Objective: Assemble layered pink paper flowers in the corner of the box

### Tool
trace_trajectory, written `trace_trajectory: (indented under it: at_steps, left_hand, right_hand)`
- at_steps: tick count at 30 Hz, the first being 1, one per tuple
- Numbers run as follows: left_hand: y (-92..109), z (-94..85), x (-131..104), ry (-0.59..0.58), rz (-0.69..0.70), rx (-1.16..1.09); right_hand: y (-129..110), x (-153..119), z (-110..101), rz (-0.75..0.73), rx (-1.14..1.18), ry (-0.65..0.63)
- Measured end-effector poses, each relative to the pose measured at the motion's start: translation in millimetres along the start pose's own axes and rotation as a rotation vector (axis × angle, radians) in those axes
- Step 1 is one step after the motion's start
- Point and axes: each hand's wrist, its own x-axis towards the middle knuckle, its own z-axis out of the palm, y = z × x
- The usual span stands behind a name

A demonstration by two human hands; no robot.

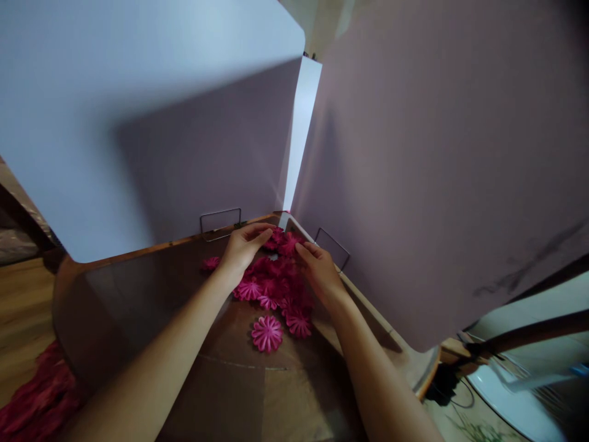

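Observation:
At the far end of a brown table [230,368], both hands are over a heap of pink artificial flowers [276,279]. My left hand [246,245] pinches the left side of a pink flower [276,238], thumb against fingers. Facing it, my right hand [319,267] has its fingertips closed on the edge of a pink flower [291,244]. Whether these are one piece or two, I cannot tell. Nearer to me lies a single round flower [267,334] with looped petals, and another [211,263] sits left of the heap.
Two large pale boards stand behind the table, a left board [197,159] and a right board [437,184], with thin wire stands [221,212] at their feet. A crumpled red-pink bundle [41,393] is at lower left. A white oval object [519,399] is at lower right.

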Motion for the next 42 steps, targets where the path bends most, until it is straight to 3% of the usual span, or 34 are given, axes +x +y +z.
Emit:
trace_trajectory:
  at_steps: [3, 6, 9, 13, 25, 42]
  left_hand:
    - [0.3, 4.0, -1.6, -0.075, 0.04, 0.066]
    - [0.8, 8.1, -3.8, -0.133, 0.167, 0.189]
    - [1.2, 11.5, -6.7, -0.155, 0.289, 0.303]
    - [1.2, 13.3, -9.7, -0.177, 0.334, 0.371]
    - [2.0, 15.1, -13.7, -0.094, 0.418, 0.432]
    - [4.4, 24.3, -17.9, -0.005, 0.488, 0.341]
  right_hand:
    - [2.5, 1.2, -1.8, -0.031, -0.024, -0.045]
    - [5.7, 2.7, -4.4, -0.048, -0.057, -0.074]
    - [7.3, 2.7, -5.8, -0.057, -0.08, -0.086]
    - [7.3, 1.3, -4.8, -0.065, -0.082, -0.119]
    - [12.4, 1.9, -3.1, -0.056, -0.061, -0.131]
    - [10.8, -2.1, 9.4, -0.048, 0.101, -0.104]
